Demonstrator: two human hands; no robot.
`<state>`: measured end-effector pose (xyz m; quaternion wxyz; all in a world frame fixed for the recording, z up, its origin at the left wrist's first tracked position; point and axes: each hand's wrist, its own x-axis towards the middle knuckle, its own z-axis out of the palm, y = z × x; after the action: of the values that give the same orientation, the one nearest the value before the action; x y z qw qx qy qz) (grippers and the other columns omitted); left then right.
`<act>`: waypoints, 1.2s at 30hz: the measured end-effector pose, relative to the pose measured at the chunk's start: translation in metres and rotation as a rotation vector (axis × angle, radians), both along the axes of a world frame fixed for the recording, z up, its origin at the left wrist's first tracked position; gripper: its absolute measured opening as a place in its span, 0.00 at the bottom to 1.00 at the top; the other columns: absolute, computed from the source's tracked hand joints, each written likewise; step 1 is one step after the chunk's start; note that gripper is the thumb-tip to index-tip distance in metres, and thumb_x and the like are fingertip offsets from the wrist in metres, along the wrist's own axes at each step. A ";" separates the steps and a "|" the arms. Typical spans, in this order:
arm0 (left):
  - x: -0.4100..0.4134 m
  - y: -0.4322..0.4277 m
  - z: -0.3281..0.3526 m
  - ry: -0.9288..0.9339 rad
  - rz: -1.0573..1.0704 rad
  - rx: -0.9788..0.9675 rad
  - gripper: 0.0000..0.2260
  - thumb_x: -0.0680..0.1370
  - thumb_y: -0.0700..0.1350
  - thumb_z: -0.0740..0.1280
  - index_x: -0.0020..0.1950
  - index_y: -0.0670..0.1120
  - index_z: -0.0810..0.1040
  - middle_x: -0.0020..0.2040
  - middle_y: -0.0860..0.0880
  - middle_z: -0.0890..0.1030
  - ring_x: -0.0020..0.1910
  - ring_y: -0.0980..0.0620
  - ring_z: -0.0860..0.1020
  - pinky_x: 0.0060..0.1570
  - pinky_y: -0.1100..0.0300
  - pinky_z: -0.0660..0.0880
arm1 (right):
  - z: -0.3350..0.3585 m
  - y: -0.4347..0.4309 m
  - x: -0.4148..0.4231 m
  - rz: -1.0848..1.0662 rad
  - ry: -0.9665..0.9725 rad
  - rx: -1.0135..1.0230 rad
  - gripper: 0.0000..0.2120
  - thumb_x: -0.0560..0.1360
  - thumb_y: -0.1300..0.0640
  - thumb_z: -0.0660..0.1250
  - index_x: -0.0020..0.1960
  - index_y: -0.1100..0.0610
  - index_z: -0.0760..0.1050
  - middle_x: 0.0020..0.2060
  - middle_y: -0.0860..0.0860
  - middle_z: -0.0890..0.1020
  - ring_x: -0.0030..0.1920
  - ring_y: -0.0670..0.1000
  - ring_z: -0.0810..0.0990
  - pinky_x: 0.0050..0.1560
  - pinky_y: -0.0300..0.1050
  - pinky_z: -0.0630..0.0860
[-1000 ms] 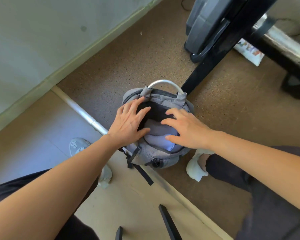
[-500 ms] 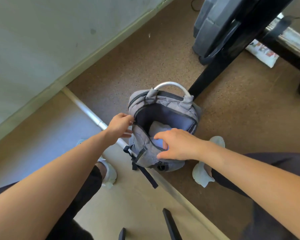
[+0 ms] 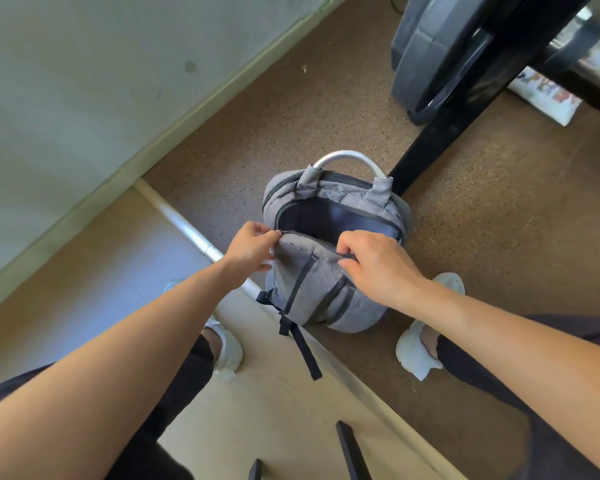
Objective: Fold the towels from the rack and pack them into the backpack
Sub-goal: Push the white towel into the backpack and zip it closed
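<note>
The backpack (image 3: pixel 312 292) stood upright on the brown floor (image 3: pixel 482 237) at the middle of my view, between the two white shoes (image 3: pixel 416 355), its metal handle (image 3: pixel 347 156) on the 12 o'clock side and a black post (image 3: pixel 440 140) just beyond it at 1 o'clock. I had the left hand (image 3: pixel 252 249) at the bag's 9 o'clock edge, thumb and fingertips pinched on the corner of the front flap (image 3: pixel 302 251). There may have been a zip pull in that pinch, but I could not tell. The right hand (image 3: pixel 374 268) sat at 3 o'clock, fingers curled over the flap's top rim and grasping it. The mouth showed only dark lining, and no towels were in sight.

I judged the bag light and soft. The grey cloth sagged and creased under both grips, so it would fold rather than resist. The flap's rim beside the zip track looked like the best hold, with one hand steadying the cloth while the other drew the zip. For lifting, I would have taken the stiff handle.
</note>
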<state>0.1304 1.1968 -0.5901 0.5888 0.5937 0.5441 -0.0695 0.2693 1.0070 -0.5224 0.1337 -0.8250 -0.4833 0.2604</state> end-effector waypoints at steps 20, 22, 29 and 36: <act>-0.011 0.020 0.014 0.351 -0.585 0.433 0.25 0.82 0.55 0.64 0.27 0.45 0.70 0.27 0.47 0.73 0.31 0.44 0.77 0.32 0.58 0.68 | 0.007 -0.002 -0.002 0.222 0.018 0.004 0.04 0.78 0.52 0.69 0.48 0.50 0.75 0.44 0.43 0.77 0.46 0.50 0.77 0.49 0.54 0.77; -0.017 0.025 0.016 0.258 -0.676 0.394 0.27 0.84 0.58 0.62 0.28 0.47 0.71 0.28 0.49 0.71 0.30 0.49 0.70 0.31 0.56 0.65 | 0.006 -0.002 -0.001 0.219 0.010 0.003 0.04 0.78 0.52 0.69 0.47 0.50 0.75 0.43 0.43 0.77 0.46 0.49 0.77 0.49 0.54 0.77; -0.039 0.041 0.020 0.056 -0.749 0.204 0.16 0.87 0.47 0.57 0.44 0.48 0.79 0.37 0.51 0.72 0.35 0.52 0.70 0.36 0.59 0.68 | 0.001 -0.001 0.001 0.202 -0.024 -0.051 0.07 0.78 0.51 0.69 0.45 0.50 0.73 0.41 0.46 0.78 0.44 0.52 0.78 0.47 0.55 0.78; -0.023 0.044 0.059 0.011 -0.937 0.286 0.16 0.87 0.48 0.60 0.42 0.53 0.81 0.36 0.55 0.77 0.34 0.58 0.73 0.36 0.68 0.69 | -0.005 0.002 -0.001 0.175 -0.055 -0.094 0.05 0.80 0.51 0.67 0.50 0.51 0.73 0.44 0.47 0.79 0.46 0.53 0.79 0.48 0.55 0.78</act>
<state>0.1076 1.2411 -0.5308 0.4038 0.8493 0.2254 -0.2547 0.2683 1.0086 -0.5270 0.0581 -0.7919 -0.5442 0.2708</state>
